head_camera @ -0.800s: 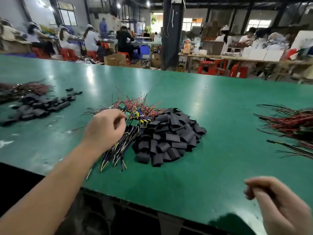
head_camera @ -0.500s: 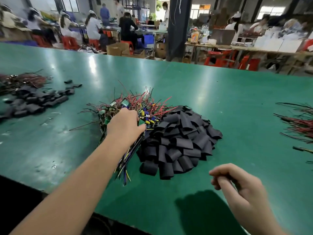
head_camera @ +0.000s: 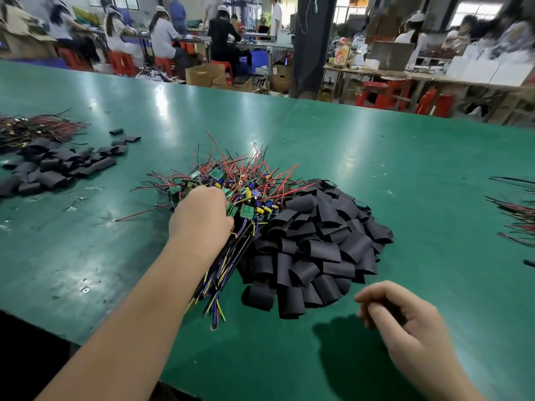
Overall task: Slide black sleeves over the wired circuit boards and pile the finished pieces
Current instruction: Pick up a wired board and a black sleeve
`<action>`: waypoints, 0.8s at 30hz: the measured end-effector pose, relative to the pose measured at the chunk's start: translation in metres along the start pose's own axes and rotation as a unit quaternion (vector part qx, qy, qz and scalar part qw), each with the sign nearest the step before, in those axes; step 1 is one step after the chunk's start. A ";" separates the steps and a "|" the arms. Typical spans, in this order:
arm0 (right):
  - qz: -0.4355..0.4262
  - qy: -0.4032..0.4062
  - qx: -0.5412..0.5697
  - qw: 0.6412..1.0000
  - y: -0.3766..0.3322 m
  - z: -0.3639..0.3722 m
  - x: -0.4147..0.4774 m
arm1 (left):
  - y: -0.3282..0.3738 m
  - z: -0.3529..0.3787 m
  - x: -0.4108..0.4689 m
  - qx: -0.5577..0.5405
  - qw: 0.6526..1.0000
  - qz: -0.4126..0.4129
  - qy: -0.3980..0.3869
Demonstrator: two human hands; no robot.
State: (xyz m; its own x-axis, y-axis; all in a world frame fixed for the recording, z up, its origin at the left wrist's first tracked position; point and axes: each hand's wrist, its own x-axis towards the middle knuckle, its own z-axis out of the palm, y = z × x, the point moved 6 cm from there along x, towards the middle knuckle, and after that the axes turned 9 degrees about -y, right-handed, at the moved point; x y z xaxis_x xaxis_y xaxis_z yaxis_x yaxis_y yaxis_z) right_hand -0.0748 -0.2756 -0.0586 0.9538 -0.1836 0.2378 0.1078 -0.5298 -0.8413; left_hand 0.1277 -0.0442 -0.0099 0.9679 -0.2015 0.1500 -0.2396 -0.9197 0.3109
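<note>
Now the left hand (head_camera: 201, 215) reaches into the heap of wired circuit boards (head_camera: 246, 195) on the green bench (head_camera: 376, 146), its grip buried among wires, so I cannot tell its state. Black sleeves (head_camera: 312, 244) lie piled against that heap; the right hand (head_camera: 405, 322) hovers nearby, grip loosely curled, empty.

Green table top (head_camera: 376, 146), glossy and scuffed. Heap of wired circuit boards (head_camera: 246, 192) lies under the left fingers (head_camera: 217, 193). Pile of black sleeves (head_camera: 318, 244) sits just beyond the right fingers (head_camera: 373, 295), touching the boards. Well left of the left fingers: second sleeve pile (head_camera: 52, 169) and red-wired bundle (head_camera: 37, 125). Well right of the right fingers: more wired pieces (head_camera: 518, 218).
</note>
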 end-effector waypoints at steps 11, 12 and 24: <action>-0.024 0.014 0.055 0.998 -0.013 -0.013 0.012 | -0.002 -0.043 0.007 -0.141 0.982 0.008 0.127; -0.023 0.009 0.064 0.998 -0.014 -0.012 0.015 | 0.002 -0.049 0.006 -0.168 0.975 0.024 0.145; 0.111 -0.166 0.241 0.950 -0.039 0.031 0.067 | 0.064 -0.033 -0.015 -0.251 0.957 0.143 0.034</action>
State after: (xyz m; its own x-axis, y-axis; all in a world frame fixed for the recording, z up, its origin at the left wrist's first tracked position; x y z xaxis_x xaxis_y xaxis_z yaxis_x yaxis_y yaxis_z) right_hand -0.0065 -0.2418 -0.0253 0.9953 0.0669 -0.0703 -0.0668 -0.0532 -0.9963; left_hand 0.0954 -0.0891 0.0386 0.8544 -0.3826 0.3516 -0.5163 -0.5492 0.6571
